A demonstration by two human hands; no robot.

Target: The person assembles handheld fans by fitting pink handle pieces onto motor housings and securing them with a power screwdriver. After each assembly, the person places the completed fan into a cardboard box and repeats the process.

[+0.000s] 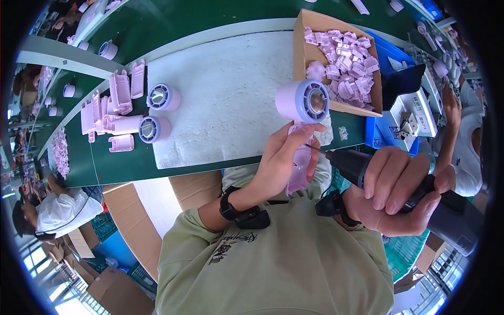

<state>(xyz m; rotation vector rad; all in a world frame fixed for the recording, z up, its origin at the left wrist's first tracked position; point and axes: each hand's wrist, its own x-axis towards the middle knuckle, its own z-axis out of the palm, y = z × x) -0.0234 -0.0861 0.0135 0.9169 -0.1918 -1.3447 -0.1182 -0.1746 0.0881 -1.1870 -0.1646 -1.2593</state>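
Note:
My left hand (278, 157) is closed round the neck of a pink handheld fan (290, 103), whose round lilac head with a shiny centre stands above my fingers. The fan's handle hangs below, with its hollow side showing. A black electric screwdriver (350, 166) is gripped in my right hand (396, 184). Its thin bit points left and reaches the handle beside my left fingertips; whether it sits on a screw is too small to tell. Two more fan heads, an upper one (164, 97) and a lower one (154, 129), rest at the mat's left edge.
A white foam mat (220, 100) covers the green bench. A cardboard box (299, 58) of small pink parts stands at the back right, beside a blue bin (386, 47). Pink handle shells (121, 92) lie left. Small clear pieces (343, 133) sit near the box. Other people work on both sides.

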